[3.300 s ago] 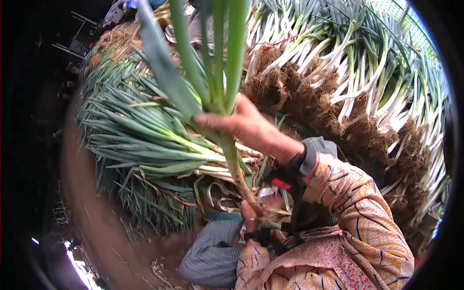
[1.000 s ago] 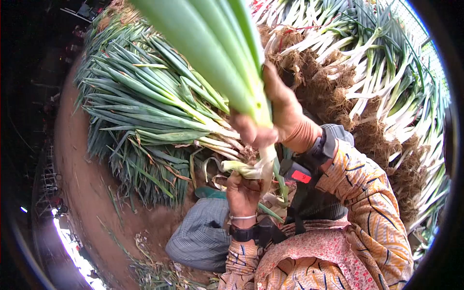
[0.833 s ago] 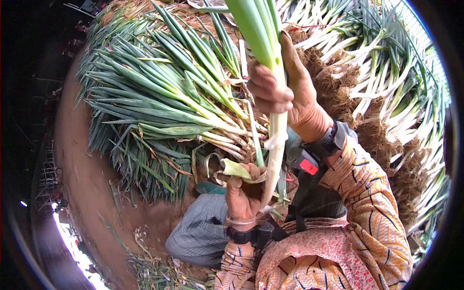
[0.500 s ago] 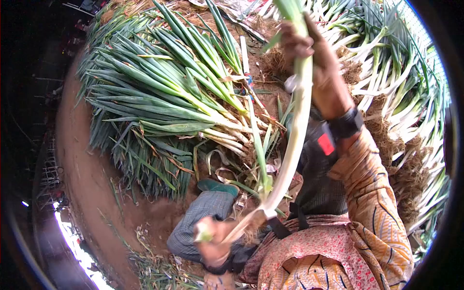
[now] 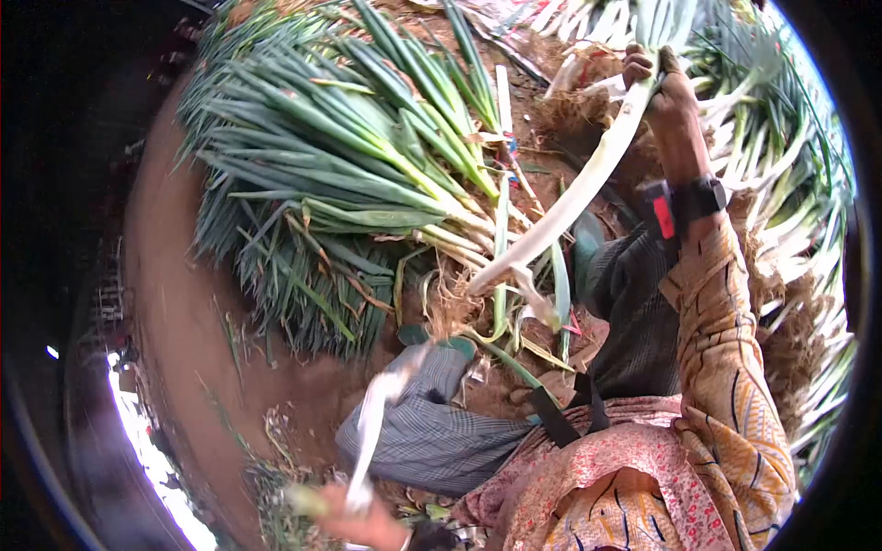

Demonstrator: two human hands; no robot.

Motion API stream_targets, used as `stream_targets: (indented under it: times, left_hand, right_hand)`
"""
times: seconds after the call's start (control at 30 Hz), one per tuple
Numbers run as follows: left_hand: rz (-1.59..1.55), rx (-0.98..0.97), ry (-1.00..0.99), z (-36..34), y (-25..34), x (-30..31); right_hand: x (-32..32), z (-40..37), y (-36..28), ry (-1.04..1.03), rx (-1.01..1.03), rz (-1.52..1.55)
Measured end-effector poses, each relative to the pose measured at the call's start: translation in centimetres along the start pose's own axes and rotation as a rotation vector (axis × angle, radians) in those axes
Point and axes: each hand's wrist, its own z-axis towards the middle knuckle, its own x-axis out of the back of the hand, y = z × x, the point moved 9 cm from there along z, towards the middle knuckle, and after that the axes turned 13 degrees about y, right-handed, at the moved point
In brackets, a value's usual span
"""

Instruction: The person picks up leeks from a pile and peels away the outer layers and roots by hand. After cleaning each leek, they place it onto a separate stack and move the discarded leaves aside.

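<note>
My right hand (image 5: 669,87) grips a large green onion (image 5: 588,193) just below its leaves. The long white stalk slants down left to its brown roots (image 5: 450,308) in front of the onion pile. Loose peeled layers (image 5: 537,298) dangle near the root end. At the lower left, my left hand (image 5: 363,523) is blurred, closed on a whitish strip of onion peel (image 5: 372,427) that stretches up towards the roots. A pale green tip (image 5: 306,500) sticks out beside its fingers.
A heap of untrimmed green onions (image 5: 340,165) lies ahead on brown soil (image 5: 165,303). Along the right side are stacked onions with white stalks (image 5: 749,174). My bent leg in checked trousers (image 5: 432,422) is below, with peel scraps (image 5: 276,441) at the lower left.
My right hand has moved right with the onion, lifting its root end up and away from my lap. My left hand has pulled down and left, drawing the strip out longer.
</note>
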Motion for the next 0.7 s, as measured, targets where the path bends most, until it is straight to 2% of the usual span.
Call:
stream_targets:
  times: [0.07,0.13,0.17,0.2,0.3,0.33,0.4,0.43,0.47,0.5,0.53,0.6,0.67,0.7]
  left_hand:
    - [0.338,-0.502,-0.500,-6.9,2.7,-10.4]
    - [0.365,-0.460,-0.994,-12.5,0.5,-16.2]
    - [0.425,-0.684,-0.958,-13.8,1.6,-18.3]
    - [0.486,-0.911,-0.914,-15.2,2.5,-20.3]
    - [0.348,-1.103,-0.958,-20.2,2.2,-24.6]
    - [0.221,-1.093,-1.015,-21.7,3.3,-25.3]
    - [-0.066,-0.765,-1.001,-21.8,1.6,-25.9]
    - [-0.128,-0.714,-0.949,-21.9,1.8,-26.2]
    - [-0.189,-0.663,-0.892,-21.8,2.1,-26.4]
    - [-0.183,-0.499,-0.930,-21.7,1.5,-26.9]
    - [-0.242,-0.624,-0.868,-21.9,3.6,-27.0]
    - [-0.286,-0.719,-0.829,-22.1,4.6,-26.9]
    - [-0.395,-0.714,-0.813,-21.3,4.9,-25.8]
    - [-0.508,-0.575,-0.852,-20.8,4.3,-25.3]
  right_hand:
    - [-1.2,-0.9,2.2,0.047,0.076,-0.075]
    - [-1.5,-1.7,2.5,0.170,0.245,-0.231]
    - [-1.6,-1.5,4.3,0.054,0.030,-0.173]
    - [-1.4,-1.4,4.3,0.094,0.121,-0.206]
    - [-0.7,-1.0,5.7,0.101,0.016,-0.179]
    - [-0.7,-1.0,5.9,0.128,0.012,-0.163]
    - [-0.3,-1.2,6.0,0.188,0.022,-0.124]
    - [-0.3,-1.3,6.2,0.202,0.102,-0.129]
    - [-0.7,-1.6,7.1,0.141,0.058,-0.138]
    - [-1.6,-2.3,8.4,0.068,0.006,-0.146]
    - [-2.4,-3.0,10.1,-0.005,-0.051,-0.152]
    - [-2.9,-4.2,11.4,-0.073,0.060,-0.223]
    - [-3.3,-4.0,12.4,-0.101,-0.116,-0.027]
    - [-3.2,-3.5,11.8,-0.101,-0.119,-0.015]
